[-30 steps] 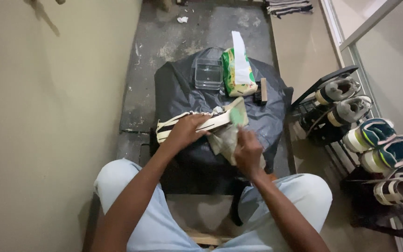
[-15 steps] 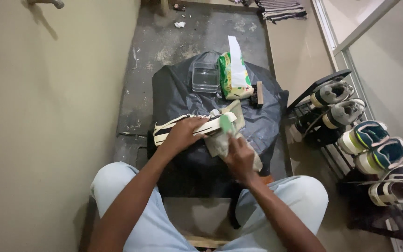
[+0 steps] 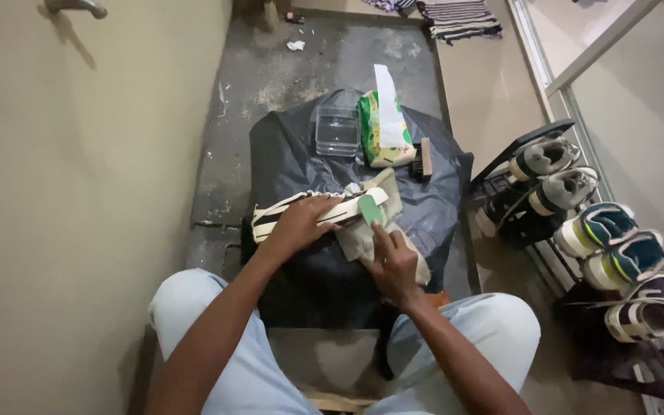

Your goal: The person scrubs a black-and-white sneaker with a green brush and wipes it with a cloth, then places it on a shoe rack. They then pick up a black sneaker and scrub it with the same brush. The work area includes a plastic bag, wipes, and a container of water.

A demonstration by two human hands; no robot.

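Observation:
My left hand [image 3: 301,223] grips a cream sneaker [image 3: 270,217] with dark stripes and a green heel patch, lying on its side over a black plastic sheet [image 3: 301,154]. My right hand [image 3: 393,261] presses a beige cloth [image 3: 359,240] against the sneaker's heel end. Both hands work above my lap, my knees in light blue trousers below them.
On the sheet's far side stand a clear plastic box [image 3: 337,131], a green tissue pack [image 3: 382,127] with a sheet sticking up, and a small brush [image 3: 423,159]. A shoe rack [image 3: 578,223] with several sneakers stands on the right. A wall runs along the left.
My right hand has slid with the cloth along the sneaker's heel end, a little down and toward me. My left hand keeps its hold.

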